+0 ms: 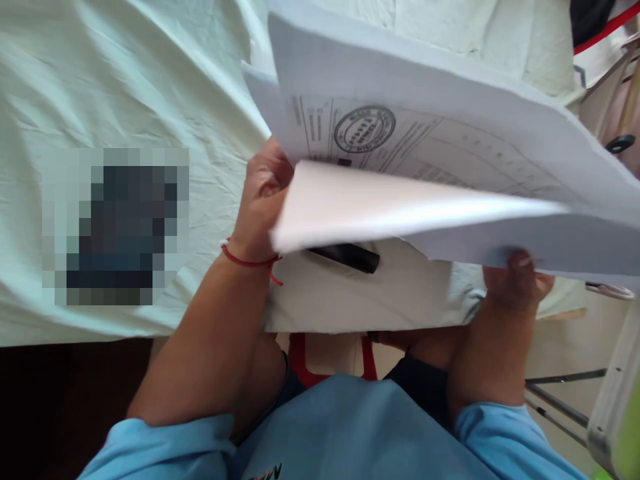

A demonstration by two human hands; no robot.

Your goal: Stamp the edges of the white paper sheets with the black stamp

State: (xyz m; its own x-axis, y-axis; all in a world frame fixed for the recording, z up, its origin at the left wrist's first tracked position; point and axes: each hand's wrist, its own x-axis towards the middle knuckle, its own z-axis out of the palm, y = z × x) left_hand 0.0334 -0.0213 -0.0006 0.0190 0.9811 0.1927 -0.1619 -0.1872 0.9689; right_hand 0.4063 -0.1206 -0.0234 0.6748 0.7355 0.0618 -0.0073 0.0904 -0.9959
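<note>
Several sheets of paper (450, 100) are raised above the cloth, one printed with a round dark stamp (365, 129). A bent white sheet (360, 207) curls toward me in front of them. At the papers' left edge my left hand (267, 187) is closed on them, its fingertips partly hidden behind the sheets; a red string (250, 262) circles that wrist. My right hand (517, 277) grips the lower right edge, thumb on top of the paper. Below the sheets lies a black cylindrical object (350, 257), partly covered.
A pale green cloth (215, 133) with wrinkles covers the surface. To the left, a pixelated dark object (125, 227) lies on it. A metal frame (615, 380) stands at the right, and something red (297, 360) shows beneath the front edge.
</note>
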